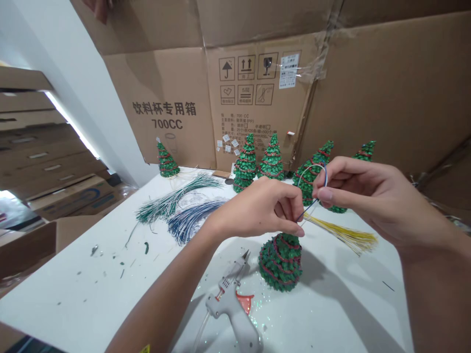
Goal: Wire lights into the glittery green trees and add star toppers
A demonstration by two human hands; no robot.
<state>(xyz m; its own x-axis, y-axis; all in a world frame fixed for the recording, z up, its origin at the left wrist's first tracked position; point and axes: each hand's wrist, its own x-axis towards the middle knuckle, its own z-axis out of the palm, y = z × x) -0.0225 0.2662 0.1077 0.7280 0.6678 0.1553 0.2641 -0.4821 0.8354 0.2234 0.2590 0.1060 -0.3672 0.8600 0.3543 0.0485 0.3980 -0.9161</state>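
Above a small green tree with red garlands [281, 264], my left hand [263, 208] pinches the lower ends of a blue and white wire loop [312, 166]. The tree's tip is hidden behind those fingers. To the right, my right hand [362, 193] has thumb and forefinger closed on the other side of the loop. A grey glue gun [231, 299] with a red trigger lies on the white table just left of the tree. Behind my hands lies a bundle of yellow wires [346, 233].
Green wires [176, 196] and blue wires [191, 220] lie at the left. Several more trees, one at the far left [167, 159], stand along the cardboard wall [165, 83]. Glitter and scraps dot the table [99, 289]. A person's fingers [101, 9] show at the top left.
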